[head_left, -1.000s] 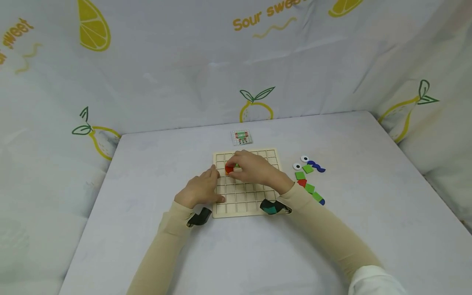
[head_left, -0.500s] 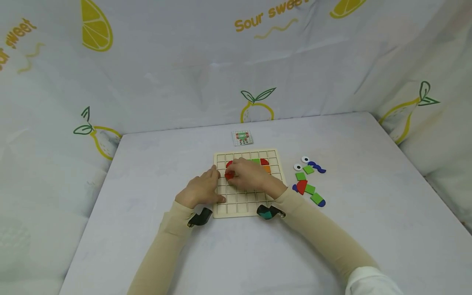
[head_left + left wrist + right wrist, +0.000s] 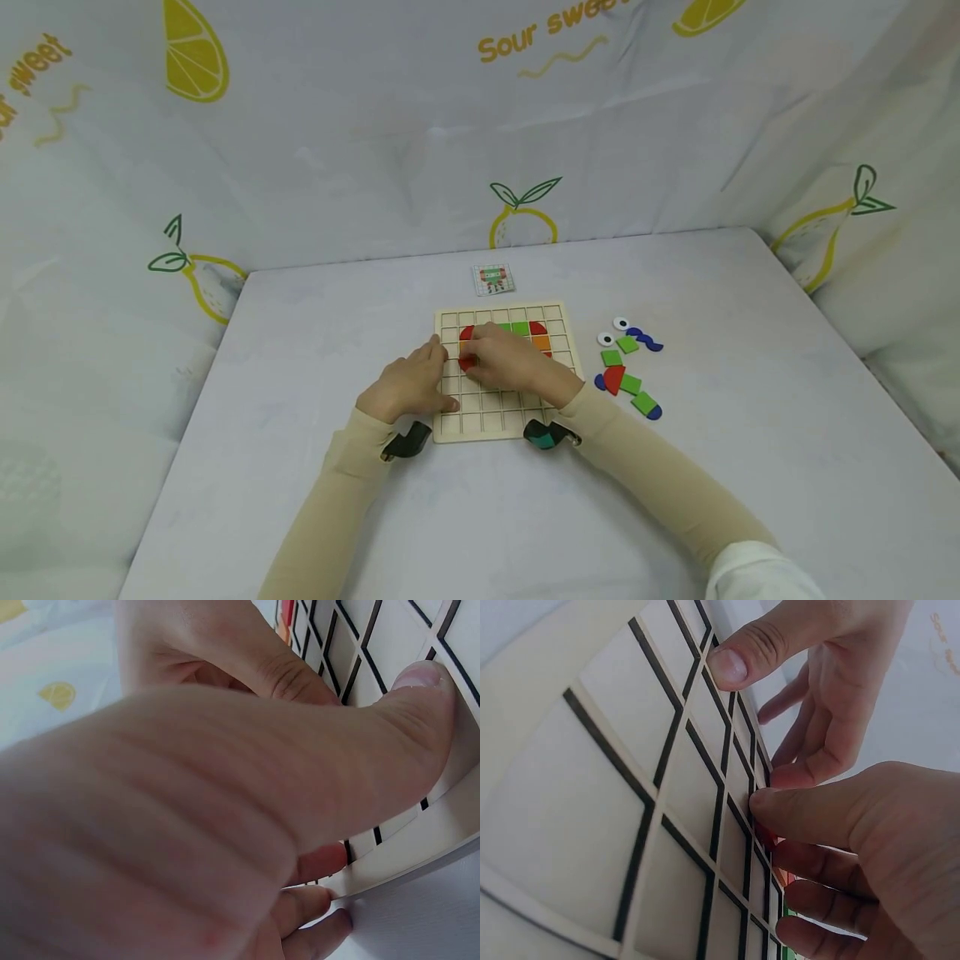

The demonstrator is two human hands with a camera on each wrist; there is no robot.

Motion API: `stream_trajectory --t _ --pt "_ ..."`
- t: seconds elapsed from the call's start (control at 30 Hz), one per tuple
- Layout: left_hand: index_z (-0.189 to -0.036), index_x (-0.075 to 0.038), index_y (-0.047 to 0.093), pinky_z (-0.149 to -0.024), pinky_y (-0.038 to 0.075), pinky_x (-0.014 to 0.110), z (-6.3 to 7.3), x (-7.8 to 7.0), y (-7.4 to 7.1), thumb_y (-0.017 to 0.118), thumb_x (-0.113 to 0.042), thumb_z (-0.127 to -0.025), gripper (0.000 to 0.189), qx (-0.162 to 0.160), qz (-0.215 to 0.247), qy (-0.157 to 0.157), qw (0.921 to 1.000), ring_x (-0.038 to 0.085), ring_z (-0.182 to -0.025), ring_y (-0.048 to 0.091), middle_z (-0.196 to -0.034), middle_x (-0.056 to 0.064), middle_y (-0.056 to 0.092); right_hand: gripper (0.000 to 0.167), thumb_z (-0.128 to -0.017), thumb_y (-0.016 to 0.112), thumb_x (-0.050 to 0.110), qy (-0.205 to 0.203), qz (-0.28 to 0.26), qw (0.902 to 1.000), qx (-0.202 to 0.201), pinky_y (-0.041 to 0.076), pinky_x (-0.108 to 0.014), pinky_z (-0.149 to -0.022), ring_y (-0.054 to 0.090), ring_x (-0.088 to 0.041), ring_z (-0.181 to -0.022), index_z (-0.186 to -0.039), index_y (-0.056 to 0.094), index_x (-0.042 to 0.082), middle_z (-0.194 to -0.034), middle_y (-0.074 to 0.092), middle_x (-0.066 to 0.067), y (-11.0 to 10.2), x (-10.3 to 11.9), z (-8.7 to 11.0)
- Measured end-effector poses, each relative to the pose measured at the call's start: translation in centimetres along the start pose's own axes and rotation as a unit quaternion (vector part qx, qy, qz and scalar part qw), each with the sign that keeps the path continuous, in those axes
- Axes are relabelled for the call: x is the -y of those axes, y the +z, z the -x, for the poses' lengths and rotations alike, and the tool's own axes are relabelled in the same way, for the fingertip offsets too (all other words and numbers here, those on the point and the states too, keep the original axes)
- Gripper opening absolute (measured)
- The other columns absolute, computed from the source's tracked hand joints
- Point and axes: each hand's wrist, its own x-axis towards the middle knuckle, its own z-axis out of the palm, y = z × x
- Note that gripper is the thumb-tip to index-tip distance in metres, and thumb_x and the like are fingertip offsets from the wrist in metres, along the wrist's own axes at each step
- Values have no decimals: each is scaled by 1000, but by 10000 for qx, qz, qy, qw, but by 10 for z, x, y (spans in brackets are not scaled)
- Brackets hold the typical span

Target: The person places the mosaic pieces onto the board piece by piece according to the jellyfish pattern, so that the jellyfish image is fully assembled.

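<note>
A wooden grid board lies on the white table. My left hand steadies its left side; the thumb presses on the grid and the other fingers lie along the edge. With thumb and fingertips, my right hand pinches a small red piece down at a grid square near the board's left side. Behind that hand, a red curved piece, a green square, another red curved piece and an orange square sit in the grid. The right hand covers part of this row.
Right of the board lie loose pieces: two eye discs, a blue wavy piece, several green squares, a red half-round piece and blue rounded bits. A small picture card lies behind the board.
My right hand has moved slightly nearer to me along the board with the red piece, from the upper row to a lower square. The left hand has stayed in place.
</note>
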Motion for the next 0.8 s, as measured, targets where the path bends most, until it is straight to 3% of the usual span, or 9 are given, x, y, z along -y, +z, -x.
stream_trajectory --t 0.27,0.57,0.8 --pt "-146 1 41 -115 41 54 0 -1 -1 77 -42 -88 81 31 -3 23 10000 35 -152 33 -168 24 17 20 -94 71 17 93 -162 9996 214 51 -30 -83 54 -20 -97 -112 76 8 -103 69 -4 -3 -2 0" --pt "-146 0 41 -116 41 52 0 -2 0 77 -44 -89 81 7 -49 19 10000 34 -152 34 -168 23 18 23 -94 72 22 475 -209 9984 222 50 -32 -86 54 -21 -101 -114 72 9 -102 67 -3 -4 -3 0" --pt "-147 2 40 -116 41 53 1 -2 -1 76 -43 -89 82 34 -46 6 10000 35 -152 32 -168 24 17 29 -94 72 24 514 -149 9984 188 51 -33 -88 55 -22 -103 -118 72 8 -107 67 -4 -4 -3 2"
